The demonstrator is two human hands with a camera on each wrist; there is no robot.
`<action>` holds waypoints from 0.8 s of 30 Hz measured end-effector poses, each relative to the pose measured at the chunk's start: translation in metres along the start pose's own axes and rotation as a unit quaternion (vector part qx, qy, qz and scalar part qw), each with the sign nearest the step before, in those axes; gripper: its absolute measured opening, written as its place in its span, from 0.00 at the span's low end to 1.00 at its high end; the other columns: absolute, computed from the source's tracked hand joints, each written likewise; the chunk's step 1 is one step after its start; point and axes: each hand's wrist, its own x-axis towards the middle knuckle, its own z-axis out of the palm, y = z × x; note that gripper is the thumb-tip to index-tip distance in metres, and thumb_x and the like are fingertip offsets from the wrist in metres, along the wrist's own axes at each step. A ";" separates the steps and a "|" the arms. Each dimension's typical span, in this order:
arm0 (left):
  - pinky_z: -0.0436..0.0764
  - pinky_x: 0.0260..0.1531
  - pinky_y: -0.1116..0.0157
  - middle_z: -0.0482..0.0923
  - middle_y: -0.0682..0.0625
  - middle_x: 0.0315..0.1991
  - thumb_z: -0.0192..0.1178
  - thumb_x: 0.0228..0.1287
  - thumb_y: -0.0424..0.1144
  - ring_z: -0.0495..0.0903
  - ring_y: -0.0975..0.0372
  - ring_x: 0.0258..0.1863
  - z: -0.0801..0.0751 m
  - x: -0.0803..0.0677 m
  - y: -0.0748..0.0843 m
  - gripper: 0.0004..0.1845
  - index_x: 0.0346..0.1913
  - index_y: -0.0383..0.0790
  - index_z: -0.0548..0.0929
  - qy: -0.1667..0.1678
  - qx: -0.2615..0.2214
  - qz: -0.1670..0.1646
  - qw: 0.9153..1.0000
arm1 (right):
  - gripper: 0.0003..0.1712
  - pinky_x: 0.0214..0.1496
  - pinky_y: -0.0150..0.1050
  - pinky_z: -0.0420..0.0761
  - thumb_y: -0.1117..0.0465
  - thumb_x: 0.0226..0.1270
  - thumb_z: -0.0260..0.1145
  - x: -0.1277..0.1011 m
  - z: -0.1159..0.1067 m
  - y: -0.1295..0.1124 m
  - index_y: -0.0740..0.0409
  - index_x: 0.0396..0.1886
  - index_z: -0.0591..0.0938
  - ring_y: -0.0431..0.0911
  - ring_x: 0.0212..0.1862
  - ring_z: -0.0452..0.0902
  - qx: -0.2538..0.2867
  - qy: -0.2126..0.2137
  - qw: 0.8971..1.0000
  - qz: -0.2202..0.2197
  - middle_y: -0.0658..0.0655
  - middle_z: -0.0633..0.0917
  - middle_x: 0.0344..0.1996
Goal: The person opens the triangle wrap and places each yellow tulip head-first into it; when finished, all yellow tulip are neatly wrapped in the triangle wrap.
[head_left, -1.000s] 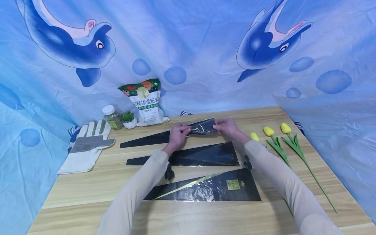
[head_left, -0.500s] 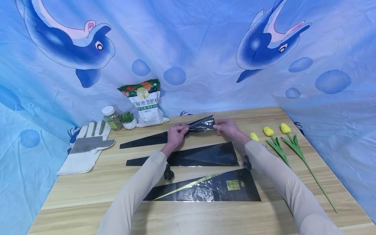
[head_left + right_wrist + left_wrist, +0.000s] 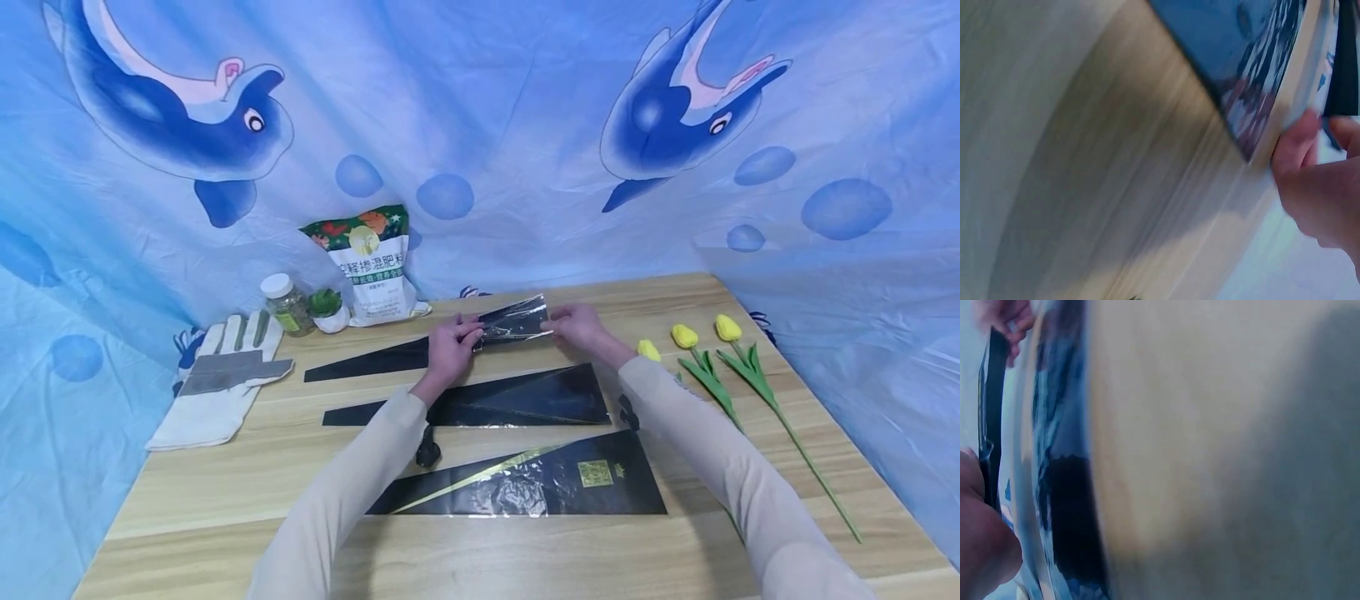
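Three black cone-shaped flower sleeves lie on the wooden table [image 3: 225, 500]. My left hand [image 3: 452, 346] pinches the far sleeve [image 3: 504, 323] near its middle, and my right hand [image 3: 576, 326] pinches its wide end, lifting that end a little off the table. The middle sleeve [image 3: 525, 400] and the near sleeve [image 3: 547, 487] with a gold label lie flat in front of my arms. In the left wrist view, the thin edge of the held sleeve [image 3: 991, 412] runs between both hands. The right wrist view shows my right fingers [image 3: 1310, 156] beside a glossy sleeve [image 3: 1241, 56].
Three yellow tulips [image 3: 708, 367] lie at the right of the table. A white work glove [image 3: 217, 379] lies at the left. A fertilizer bag [image 3: 371, 262], a small jar [image 3: 283, 302] and a tiny potted plant [image 3: 328, 305] stand at the back. Blue dolphin cloth surrounds the table.
The wide end of the far sleeve has flattened and stretched between my hands, catching more glare. Both hands have shifted only slightly.
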 end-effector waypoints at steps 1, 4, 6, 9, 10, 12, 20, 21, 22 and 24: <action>0.66 0.68 0.53 0.83 0.43 0.53 0.67 0.65 0.32 0.71 0.43 0.66 0.001 0.000 0.001 0.08 0.45 0.36 0.90 -0.003 0.016 0.008 1.000 | 0.31 0.41 0.36 0.83 0.65 0.70 0.65 -0.001 0.001 -0.001 0.73 0.68 0.69 0.51 0.41 0.80 -0.013 0.013 1.000 -0.014 0.67 0.82 0.48; 0.65 0.68 0.51 0.83 0.45 0.55 0.67 0.66 0.34 0.70 0.44 0.66 0.001 -0.001 0.003 0.09 0.47 0.38 0.89 -0.008 0.043 0.008 0.999 | 0.31 0.51 0.41 0.81 0.62 0.69 0.68 -0.005 0.003 -0.007 0.71 0.67 0.69 0.55 0.50 0.77 -0.042 0.056 0.996 -0.057 0.67 0.79 0.53; 0.65 0.68 0.52 0.83 0.45 0.55 0.67 0.66 0.34 0.70 0.45 0.67 0.000 -0.002 0.005 0.10 0.48 0.39 0.89 -0.009 0.050 -0.001 0.999 | 0.29 0.53 0.41 0.81 0.64 0.70 0.65 -0.004 0.004 -0.010 0.71 0.67 0.70 0.57 0.54 0.76 -0.040 0.075 0.993 -0.087 0.68 0.79 0.54; 0.67 0.67 0.51 0.82 0.41 0.57 0.67 0.66 0.35 0.72 0.44 0.65 0.000 -0.002 0.006 0.10 0.49 0.39 0.89 -0.011 0.064 -0.006 0.998 | 0.25 0.42 0.36 0.82 0.63 0.75 0.60 -0.002 0.006 -0.014 0.71 0.67 0.70 0.57 0.49 0.79 -0.020 0.081 0.991 -0.109 0.67 0.82 0.51; 0.68 0.66 0.51 0.81 0.40 0.57 0.67 0.66 0.36 0.73 0.44 0.64 0.001 -0.003 0.006 0.11 0.50 0.40 0.89 -0.014 0.070 -0.007 0.997 | 0.25 0.39 0.34 0.81 0.63 0.76 0.57 -0.001 0.006 -0.015 0.71 0.68 0.70 0.56 0.48 0.79 -0.014 0.079 0.990 -0.112 0.67 0.83 0.50; 0.70 0.65 0.49 0.80 0.37 0.58 0.67 0.67 0.36 0.74 0.42 0.62 0.002 -0.003 0.006 0.11 0.50 0.40 0.89 -0.019 0.084 -0.003 0.996 | 0.25 0.36 0.30 0.80 0.63 0.77 0.56 -0.001 0.008 -0.017 0.70 0.69 0.69 0.54 0.46 0.80 -0.001 0.070 0.991 -0.111 0.65 0.84 0.48; 0.70 0.64 0.50 0.79 0.43 0.61 0.67 0.67 0.38 0.74 0.46 0.63 0.004 -0.004 0.010 0.19 0.59 0.37 0.84 -0.045 0.115 0.024 0.992 | 0.26 0.47 0.40 0.84 0.67 0.74 0.61 0.002 0.012 -0.017 0.70 0.68 0.69 0.54 0.44 0.84 0.031 0.054 0.991 -0.116 0.67 0.85 0.48; 0.69 0.65 0.50 0.77 0.43 0.63 0.67 0.67 0.39 0.73 0.46 0.65 0.004 -0.003 0.011 0.21 0.61 0.36 0.82 -0.052 0.122 0.025 0.991 | 0.26 0.46 0.40 0.84 0.67 0.75 0.61 0.002 0.012 -0.016 0.70 0.69 0.68 0.54 0.44 0.84 0.033 0.051 0.991 -0.116 0.67 0.85 0.48; 0.68 0.66 0.50 0.75 0.43 0.65 0.67 0.67 0.41 0.70 0.46 0.67 0.004 -0.003 0.011 0.24 0.63 0.36 0.80 -0.061 0.130 0.024 0.989 | 0.27 0.44 0.38 0.84 0.67 0.76 0.60 0.002 0.012 -0.016 0.70 0.69 0.67 0.53 0.43 0.84 0.033 0.050 0.991 -0.116 0.66 0.85 0.48; 0.65 0.68 0.49 0.72 0.43 0.68 0.67 0.67 0.44 0.66 0.46 0.70 0.004 -0.002 0.011 0.28 0.67 0.36 0.77 -0.082 0.148 0.025 0.985 | 0.28 0.41 0.33 0.82 0.65 0.77 0.59 0.002 0.013 -0.015 0.69 0.71 0.65 0.52 0.43 0.85 0.030 0.042 0.992 -0.115 0.65 0.86 0.49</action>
